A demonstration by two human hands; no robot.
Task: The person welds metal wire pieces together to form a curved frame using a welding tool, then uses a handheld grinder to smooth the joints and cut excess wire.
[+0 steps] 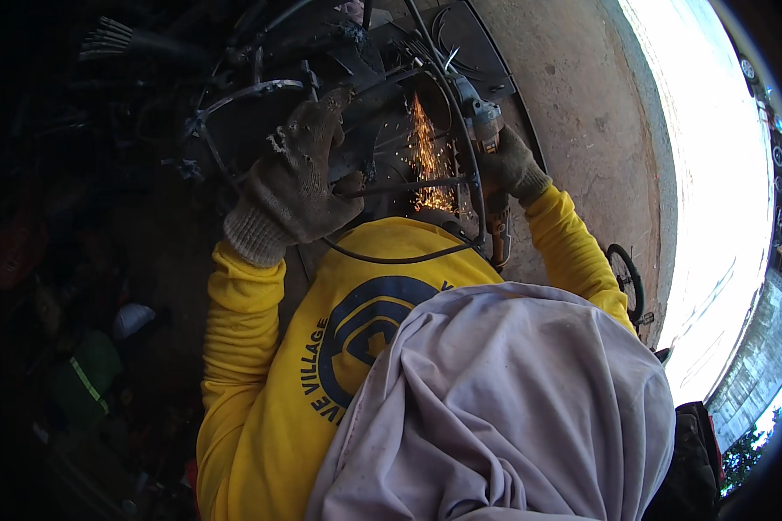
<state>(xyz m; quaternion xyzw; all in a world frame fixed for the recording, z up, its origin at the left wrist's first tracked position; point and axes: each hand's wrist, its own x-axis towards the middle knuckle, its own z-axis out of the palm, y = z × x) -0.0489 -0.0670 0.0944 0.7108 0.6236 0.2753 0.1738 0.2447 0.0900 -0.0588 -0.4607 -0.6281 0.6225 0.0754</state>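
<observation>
My right hand [514,165], in a dark knit work glove, is closed around an angle grinder [480,111] with a grey head. Orange sparks [426,156] stream from its disc down toward my lap. A frame of bent dark metal rods [408,186] stands in front of me, with one long curved rod passing close to the grinder. My left hand [297,178], in a worn, holed glove, is at the frame's left side with thumb and fingers apart. Whether it presses on the metal is hard to tell. The contact between disc and metal is partly hidden.
A dark worktable [487,52] with metal pieces lies beyond the frame. More rods and a bundle of metal strips [109,39] sit in shadow at the far left. A bicycle wheel [626,282] stands at the right. A person in green [87,373] is at lower left.
</observation>
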